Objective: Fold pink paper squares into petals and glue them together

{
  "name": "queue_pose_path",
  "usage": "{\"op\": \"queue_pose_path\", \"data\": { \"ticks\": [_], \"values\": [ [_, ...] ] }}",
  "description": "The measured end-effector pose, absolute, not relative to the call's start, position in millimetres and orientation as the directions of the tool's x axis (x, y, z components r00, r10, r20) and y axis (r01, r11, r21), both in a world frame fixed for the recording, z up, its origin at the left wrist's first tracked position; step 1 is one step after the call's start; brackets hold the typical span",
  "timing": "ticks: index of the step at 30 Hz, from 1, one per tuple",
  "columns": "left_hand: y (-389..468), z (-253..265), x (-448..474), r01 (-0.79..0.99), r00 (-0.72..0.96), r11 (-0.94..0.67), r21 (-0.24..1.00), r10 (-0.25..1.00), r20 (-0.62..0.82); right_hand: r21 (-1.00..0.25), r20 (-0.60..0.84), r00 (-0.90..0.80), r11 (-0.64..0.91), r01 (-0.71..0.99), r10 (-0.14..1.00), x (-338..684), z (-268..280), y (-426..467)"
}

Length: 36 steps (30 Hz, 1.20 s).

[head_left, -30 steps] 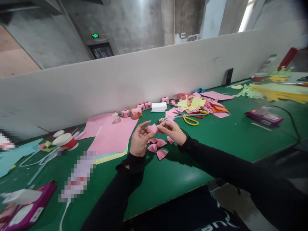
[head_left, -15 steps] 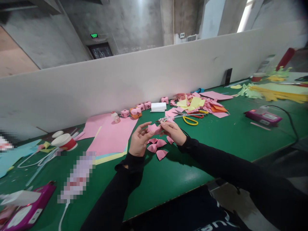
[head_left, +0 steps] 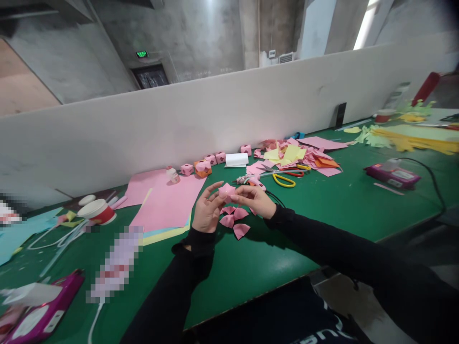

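Note:
Between both hands, above the green table, is a folded pink paper piece (head_left: pixel 227 190). My left hand (head_left: pixel 207 211) is closed on its left side with the fingertips. My right hand (head_left: pixel 260 200) pinches the right side, and its fingertips meet those of the left. Several similar folded pink pieces (head_left: pixel 241 231) lie on the table just below the hands. Behind my right hand rests a pink glue gun (head_left: pixel 256 181) with a black cord. Yellow-handled scissors (head_left: pixel 284 180) lie to its right.
Pink paper sheets (head_left: pixel 163 210) lie to the left. Several folded pink paper shapes (head_left: pixel 187 169) and a small bottle (head_left: pixel 173 175) stand near the white partition (head_left: pixel 215 110). Paper scraps (head_left: pixel 292 154) are heaped behind the scissors. A paper cup (head_left: pixel 98 211) and cables sit far left.
My right hand has shifted slightly down and left, from near the glue gun's tip to the edge of the pink piece. The piece has turned to show a pointed, star-like face.

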<state>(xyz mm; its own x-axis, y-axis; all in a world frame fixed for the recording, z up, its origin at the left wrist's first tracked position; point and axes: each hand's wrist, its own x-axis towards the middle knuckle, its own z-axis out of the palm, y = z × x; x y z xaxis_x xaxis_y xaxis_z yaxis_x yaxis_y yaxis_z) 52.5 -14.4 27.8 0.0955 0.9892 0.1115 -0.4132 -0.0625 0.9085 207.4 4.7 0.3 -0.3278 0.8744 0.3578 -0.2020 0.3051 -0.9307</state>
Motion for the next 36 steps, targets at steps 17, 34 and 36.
{"op": "queue_pose_path", "data": {
  "ticks": [17,34,36],
  "values": [
    [-17,25,52,0.113,-0.013,-0.412,0.904,0.909,0.416,-0.462,0.807,-0.199,0.805,0.371,0.555,217,6,-5],
    [-22,25,48,0.295,0.156,-0.483,0.825,0.876,0.457,-0.820,0.499,-0.294,0.554,0.143,0.815,224,7,12],
    [-22,24,48,0.266,0.170,-0.487,0.832,0.873,0.457,-0.832,0.479,-0.305,0.537,0.142,0.823,225,7,14]
  ]
}}
